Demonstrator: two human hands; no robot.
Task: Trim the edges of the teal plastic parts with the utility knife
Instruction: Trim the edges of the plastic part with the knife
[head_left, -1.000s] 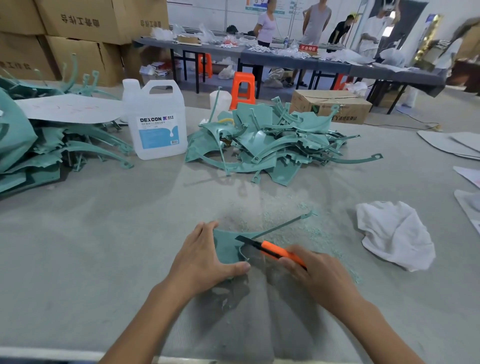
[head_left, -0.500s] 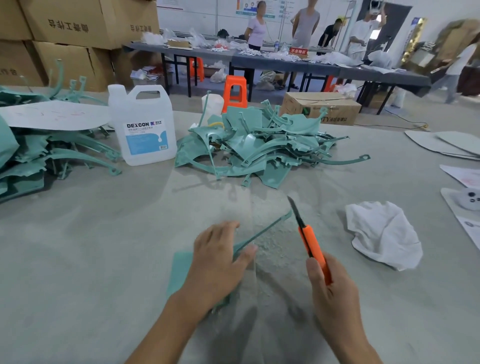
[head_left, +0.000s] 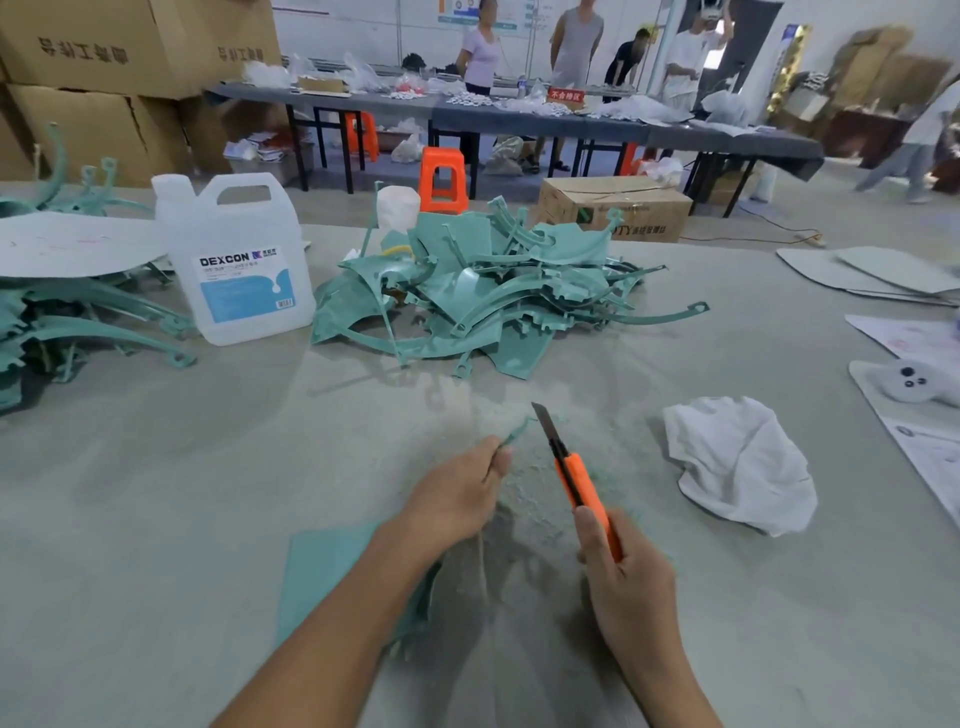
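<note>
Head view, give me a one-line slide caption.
Left hand holds a teal part; right hand raises the knife off it, before the parts pile.

The table (head_left: 156, 519) wears a matt grey felt-like cover, dusted with fine teal shavings (head_left: 524, 483). The part (head_left: 322, 577) is smooth teal plastic with a dull sheen, like the pile (head_left: 483, 296) beyond, which catches some gloss. The knife (head_left: 582, 488) has a bright orange plastic body and a dark metal blade. The rag (head_left: 743, 462) is soft white cloth, crumpled. The jug (head_left: 234, 260) is milky translucent plastic with a glossy paper label. The boxes (head_left: 104, 52) are brown cardboard.
</note>
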